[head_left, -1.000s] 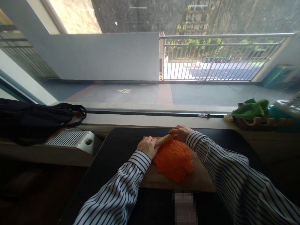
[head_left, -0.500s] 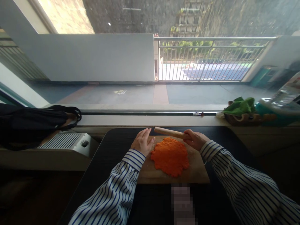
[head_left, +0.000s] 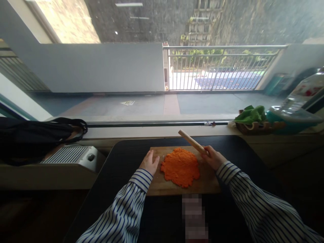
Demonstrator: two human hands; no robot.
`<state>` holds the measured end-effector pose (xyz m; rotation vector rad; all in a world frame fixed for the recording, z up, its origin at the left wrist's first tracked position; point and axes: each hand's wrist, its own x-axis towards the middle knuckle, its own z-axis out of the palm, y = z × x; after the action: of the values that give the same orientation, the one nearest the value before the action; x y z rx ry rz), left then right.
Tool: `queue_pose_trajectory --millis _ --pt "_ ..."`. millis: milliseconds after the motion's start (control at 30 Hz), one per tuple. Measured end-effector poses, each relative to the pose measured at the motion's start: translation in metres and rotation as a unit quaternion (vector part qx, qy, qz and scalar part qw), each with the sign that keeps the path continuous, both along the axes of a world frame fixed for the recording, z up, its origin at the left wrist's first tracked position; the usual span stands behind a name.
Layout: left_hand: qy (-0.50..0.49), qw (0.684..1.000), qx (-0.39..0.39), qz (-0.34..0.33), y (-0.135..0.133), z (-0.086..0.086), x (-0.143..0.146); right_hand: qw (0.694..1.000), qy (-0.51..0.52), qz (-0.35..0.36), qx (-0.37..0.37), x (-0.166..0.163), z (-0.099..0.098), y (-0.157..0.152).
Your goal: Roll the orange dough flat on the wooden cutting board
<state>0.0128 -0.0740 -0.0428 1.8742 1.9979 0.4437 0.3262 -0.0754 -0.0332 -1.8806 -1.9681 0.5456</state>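
Observation:
A flattened, ragged-edged sheet of orange dough (head_left: 180, 167) lies on a wooden board (head_left: 162, 189). My right hand (head_left: 214, 158) is closed around the near end of a wooden rolling pin (head_left: 191, 141). The pin is tilted, its free end pointing up and to the left beyond the dough. My left hand (head_left: 150, 162) rests at the board's left edge with thumb and fingers apart, holding nothing. A small gap separates it from the dough.
The board sits on a dark table (head_left: 126, 162) against a window sill (head_left: 141, 131). On the sill at right are a green cloth (head_left: 251, 114), a teal container (head_left: 291, 118) and a clear bottle (head_left: 303, 87). A black bag (head_left: 30, 135) and a white heater (head_left: 76, 157) are at left.
My right hand has swung the rolling pin's free end up and away from my left hand. My left hand has shifted slightly left and lower, away from the dough. The view has shifted a little.

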Motion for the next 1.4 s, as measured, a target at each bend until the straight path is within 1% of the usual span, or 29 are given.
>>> queue_pose_trajectory --millis 167,333,767,867,967,1067,1133,1167,1233,1300,1333,1400 --pt "-0.013 1.000 -0.007 0.016 -0.001 0.005 -0.001 1.000 0.001 0.001 -0.010 -0.004 0.000 0.005" --pt "-0.011 1.000 -0.006 0.015 -0.001 0.006 -0.001 1.000 -0.009 0.015 -0.007 -0.006 0.002 0.013" --pt "-0.021 0.999 0.030 0.008 0.007 -0.005 -0.003 0.998 -0.032 0.050 -0.020 0.000 0.001 0.015" --pt "-0.023 0.999 0.039 0.007 0.008 -0.003 -0.004 0.998 -0.032 0.060 -0.004 0.001 0.002 0.014" --pt "-0.035 0.995 0.095 0.005 0.009 0.007 -0.003 0.993 -0.032 0.099 0.051 0.002 0.008 0.015" --pt "-0.063 0.982 0.175 -0.023 0.008 0.020 0.001 0.979 -0.037 0.175 0.095 -0.003 0.017 0.018" --pt "-0.068 0.974 0.206 -0.057 0.004 0.028 0.005 0.972 -0.043 0.215 0.090 -0.012 0.023 0.020" --pt "-0.065 0.973 0.208 -0.082 0.002 0.030 0.006 0.968 -0.046 0.230 0.085 -0.017 0.026 0.021" --pt "-0.049 0.971 0.185 -0.140 -0.005 0.033 0.008 0.963 -0.053 0.253 0.080 -0.028 0.028 0.022" --pt "-0.026 0.970 0.145 -0.195 -0.013 0.034 0.008 0.957 -0.060 0.273 0.075 -0.036 0.028 0.022" --pt "-0.011 0.969 0.128 -0.210 -0.017 0.034 0.007 0.954 -0.062 0.283 0.072 -0.038 0.027 0.022" --pt "0.030 0.971 0.101 -0.213 -0.023 0.034 0.007 0.948 -0.066 0.305 0.067 -0.041 0.025 0.024"
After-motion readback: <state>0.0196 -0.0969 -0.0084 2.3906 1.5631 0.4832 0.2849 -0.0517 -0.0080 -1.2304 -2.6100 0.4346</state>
